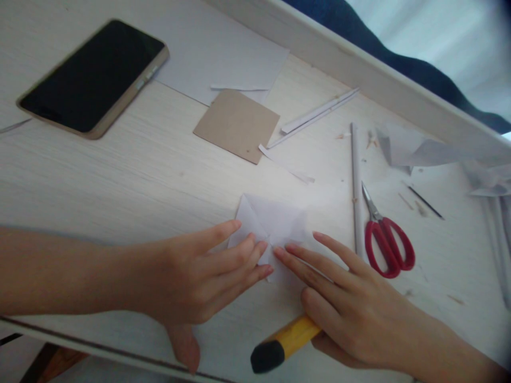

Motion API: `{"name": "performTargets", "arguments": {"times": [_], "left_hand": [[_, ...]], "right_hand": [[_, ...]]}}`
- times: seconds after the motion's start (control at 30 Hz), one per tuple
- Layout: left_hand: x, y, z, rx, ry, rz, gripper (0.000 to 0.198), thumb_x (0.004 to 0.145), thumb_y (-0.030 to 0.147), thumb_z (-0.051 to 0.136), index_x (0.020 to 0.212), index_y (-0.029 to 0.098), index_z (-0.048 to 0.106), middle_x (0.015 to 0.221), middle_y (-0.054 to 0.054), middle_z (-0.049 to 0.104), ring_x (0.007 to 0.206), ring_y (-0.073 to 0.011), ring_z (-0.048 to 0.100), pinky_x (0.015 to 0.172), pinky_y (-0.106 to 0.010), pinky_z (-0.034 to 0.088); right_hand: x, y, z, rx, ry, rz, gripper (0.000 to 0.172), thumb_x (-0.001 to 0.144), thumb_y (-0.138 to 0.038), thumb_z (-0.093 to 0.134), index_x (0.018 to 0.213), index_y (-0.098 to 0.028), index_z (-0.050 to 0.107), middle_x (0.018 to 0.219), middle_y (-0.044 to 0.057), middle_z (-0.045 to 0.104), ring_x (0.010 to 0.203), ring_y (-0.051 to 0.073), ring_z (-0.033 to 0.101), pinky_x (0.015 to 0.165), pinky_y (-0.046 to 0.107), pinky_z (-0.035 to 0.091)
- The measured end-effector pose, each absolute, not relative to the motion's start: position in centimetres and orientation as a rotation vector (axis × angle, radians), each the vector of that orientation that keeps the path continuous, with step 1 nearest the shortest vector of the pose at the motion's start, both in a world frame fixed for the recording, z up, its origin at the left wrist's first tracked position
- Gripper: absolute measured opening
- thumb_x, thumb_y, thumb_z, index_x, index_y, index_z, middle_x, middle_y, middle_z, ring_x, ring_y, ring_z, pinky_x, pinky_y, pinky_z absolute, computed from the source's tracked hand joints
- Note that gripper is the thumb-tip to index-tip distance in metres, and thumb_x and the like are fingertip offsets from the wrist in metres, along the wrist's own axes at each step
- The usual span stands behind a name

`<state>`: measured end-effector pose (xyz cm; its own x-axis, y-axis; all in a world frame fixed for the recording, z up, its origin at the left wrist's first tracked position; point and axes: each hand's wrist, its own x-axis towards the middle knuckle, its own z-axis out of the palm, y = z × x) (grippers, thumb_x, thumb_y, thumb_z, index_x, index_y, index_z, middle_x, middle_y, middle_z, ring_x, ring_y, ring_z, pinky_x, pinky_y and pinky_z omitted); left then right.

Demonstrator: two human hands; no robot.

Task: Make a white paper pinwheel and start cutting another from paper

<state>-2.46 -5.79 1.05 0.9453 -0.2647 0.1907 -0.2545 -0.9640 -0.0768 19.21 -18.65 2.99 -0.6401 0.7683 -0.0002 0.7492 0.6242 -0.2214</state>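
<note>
White folded paper (pixel 277 215), one: left hand (pixel 199 276) resting upon it, thumb apart; right hand (pixel 355 308) touching it, clamped on yellow handle (pixel 296 336).

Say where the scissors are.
In the head view, the red-handled scissors lie right of centre, beside the white rod and near the right hand.

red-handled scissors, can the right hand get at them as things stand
Probably yes: the red-handled scissors lie close by the right hand, handles uncovered, though its fingers touch the folded paper and it holds a yellow tool.
</note>
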Motion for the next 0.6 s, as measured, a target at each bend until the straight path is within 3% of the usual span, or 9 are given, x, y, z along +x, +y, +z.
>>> {"name": "performTargets", "arguments": {"times": [0.6], "left_hand": [[-2.44,-6.18,0.76,-3.078,0.371,-0.253,0.095,0.060,0.080,0.014,0.111,0.010,0.053,0.119,-0.016,0.051,0.113,-0.0298,0.040,0.097,-0.043,0.030]], "right_hand": [[18.22,-19.39,3.41,-1.323,-2.718,0.387,0.014,0.073,-0.030,0.049,0.070,-0.017,0.049,0.127,0.017,0.043,0.117,0.029,0.039,0.102,0.046,0.021]]}}
